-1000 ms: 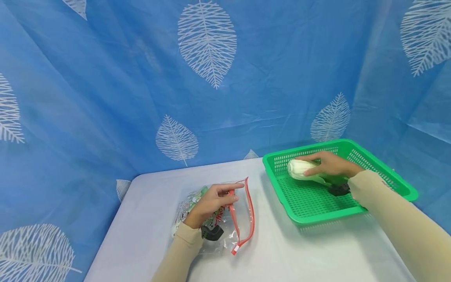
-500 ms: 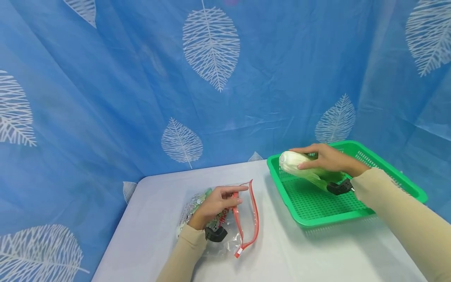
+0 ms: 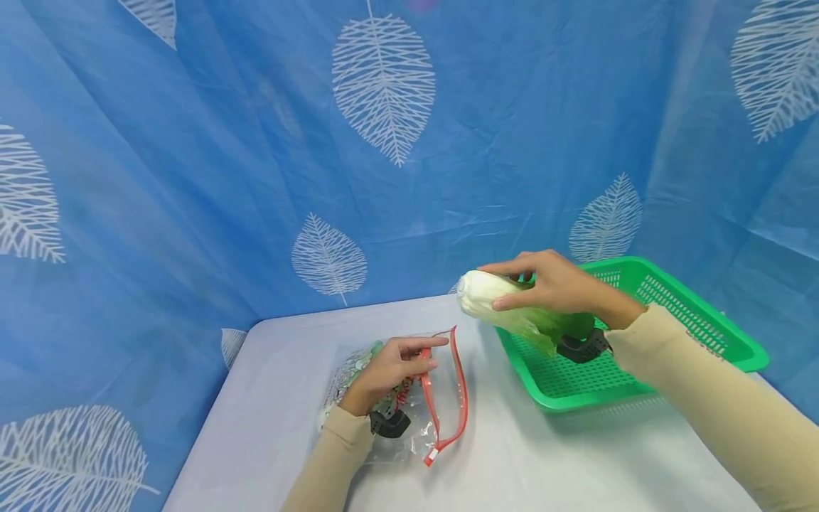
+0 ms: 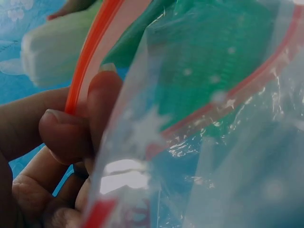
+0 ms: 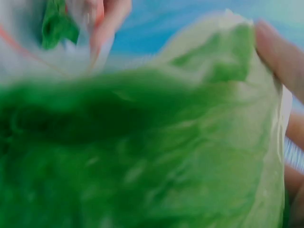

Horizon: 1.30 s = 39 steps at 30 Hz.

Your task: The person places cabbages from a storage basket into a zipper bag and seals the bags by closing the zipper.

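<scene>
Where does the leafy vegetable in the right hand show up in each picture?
Head: the leafy vegetable is right of centre, in the right hand.
Left wrist: upper left, blurred, its pale end showing.
Right wrist: fills most of the picture, green leaves nearest.
Shared landmark: the bag's red edging, orange-looking in the left wrist view.

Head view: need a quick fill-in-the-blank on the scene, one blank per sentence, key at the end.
1. The right hand grips a leafy vegetable whose white end points toward the picture's ____ side.
2. The left hand pinches a red strip at the mouth of a clear bag, and that mouth stands ____, not closed.
3. The slatted basket is coloured ____.
4. In the picture, the basket stands on the ____ side of the bag.

Missing words: left; open; green; right.
</scene>
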### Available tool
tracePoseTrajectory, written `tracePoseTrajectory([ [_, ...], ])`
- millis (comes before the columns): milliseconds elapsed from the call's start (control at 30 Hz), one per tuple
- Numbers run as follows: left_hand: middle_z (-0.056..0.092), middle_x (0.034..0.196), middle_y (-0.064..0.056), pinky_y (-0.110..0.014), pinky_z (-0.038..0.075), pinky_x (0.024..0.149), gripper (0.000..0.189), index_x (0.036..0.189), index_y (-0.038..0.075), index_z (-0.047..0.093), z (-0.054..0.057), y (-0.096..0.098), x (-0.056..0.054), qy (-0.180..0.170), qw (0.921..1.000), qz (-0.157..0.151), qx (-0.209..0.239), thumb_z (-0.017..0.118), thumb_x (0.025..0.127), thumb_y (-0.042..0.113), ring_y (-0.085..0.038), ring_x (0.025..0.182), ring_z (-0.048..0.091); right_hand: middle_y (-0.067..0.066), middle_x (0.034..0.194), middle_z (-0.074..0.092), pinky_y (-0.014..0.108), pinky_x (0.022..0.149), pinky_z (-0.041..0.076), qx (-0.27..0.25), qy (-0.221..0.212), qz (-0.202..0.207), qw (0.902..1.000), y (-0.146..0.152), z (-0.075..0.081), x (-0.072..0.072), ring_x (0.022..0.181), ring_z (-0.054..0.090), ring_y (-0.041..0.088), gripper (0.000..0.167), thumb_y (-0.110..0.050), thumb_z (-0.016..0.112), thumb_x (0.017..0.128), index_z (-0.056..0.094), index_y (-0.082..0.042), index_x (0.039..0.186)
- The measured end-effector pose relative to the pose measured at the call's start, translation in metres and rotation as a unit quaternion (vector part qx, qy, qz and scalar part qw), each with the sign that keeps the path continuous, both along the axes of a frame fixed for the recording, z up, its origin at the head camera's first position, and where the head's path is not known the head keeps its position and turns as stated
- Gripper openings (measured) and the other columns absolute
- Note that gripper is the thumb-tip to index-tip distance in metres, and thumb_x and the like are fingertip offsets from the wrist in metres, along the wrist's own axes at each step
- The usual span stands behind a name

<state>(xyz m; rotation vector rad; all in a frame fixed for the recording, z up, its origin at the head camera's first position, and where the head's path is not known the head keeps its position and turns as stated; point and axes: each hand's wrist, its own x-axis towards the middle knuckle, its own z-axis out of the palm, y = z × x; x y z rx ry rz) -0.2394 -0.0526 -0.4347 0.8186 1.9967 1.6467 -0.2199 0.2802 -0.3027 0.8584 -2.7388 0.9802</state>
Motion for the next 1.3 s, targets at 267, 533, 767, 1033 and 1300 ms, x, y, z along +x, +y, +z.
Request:
tracePoseTrajectory([
  [267,0.059,0.072,-0.001,-0.028,0.046,0.061,0.043,0.141,0.01,0.064,0.0,0.0,-0.001,-0.001,1.0,0.0,-0.001,0.069,0.099,0.017,-0.023,0.067,0.053,-0.007,0.096,0.069,0.037,0.062,0.05,-0.052,-0.001,-0.049,0.9974,-0.048,0.01,0.032,0.08,0.056,0.02,0.061,-0.052,0.085,0.08,0.066,-0.039,0.137],
  [533,0.065,0.087,-0.003,-0.033,0.046,0.063,0.035,0.131,0.001,0.067,0.0,-0.002,-0.003,-0.003,0.9998,-0.006,0.019,0.067,0.1,0.016,-0.016,0.068,0.05,-0.01,0.099,0.071,0.033,0.061,0.051,-0.089,-0.022,-0.045,0.9948,-0.079,0.002,0.068,0.081,0.055,0.018,0.061,-0.053,0.088,0.076,0.07,-0.038,0.132],
  [767,0.069,0.123,-0.007,-0.039,0.057,0.083,0.034,0.133,0.003,0.067,0.001,-0.007,-0.008,-0.004,0.9993,-0.018,0.032,0.066,0.1,0.014,-0.022,0.1,0.067,-0.012,0.101,0.072,0.03,0.064,0.051,-0.095,-0.028,-0.059,0.9934,-0.099,-0.029,0.089,0.079,0.058,0.012,0.06,-0.06,0.084,0.076,0.072,-0.037,0.13],
  [1033,0.055,0.069,-0.009,-0.028,0.043,0.058,0.045,0.144,0.009,0.061,0.004,-0.007,-0.007,0.013,0.9998,-0.016,0.005,0.067,0.101,0.021,-0.017,0.058,0.045,-0.016,0.083,0.059,0.023,0.059,0.043,-0.061,-0.009,-0.077,0.9951,-0.115,-0.077,0.123,0.073,0.048,0.002,0.06,-0.066,0.081,0.075,0.074,-0.035,0.127],
  [1300,0.045,0.065,-0.002,-0.028,0.04,0.056,0.041,0.142,0.008,0.062,0.005,-0.007,-0.008,0.018,0.9998,-0.006,0.007,0.065,0.101,0.013,-0.015,0.056,0.036,-0.016,0.094,0.071,0.024,0.063,0.044,-0.102,-0.054,-0.089,0.9893,-0.116,-0.103,0.131,0.073,0.053,0.001,0.055,-0.061,0.082,0.077,0.074,-0.038,0.126],
])
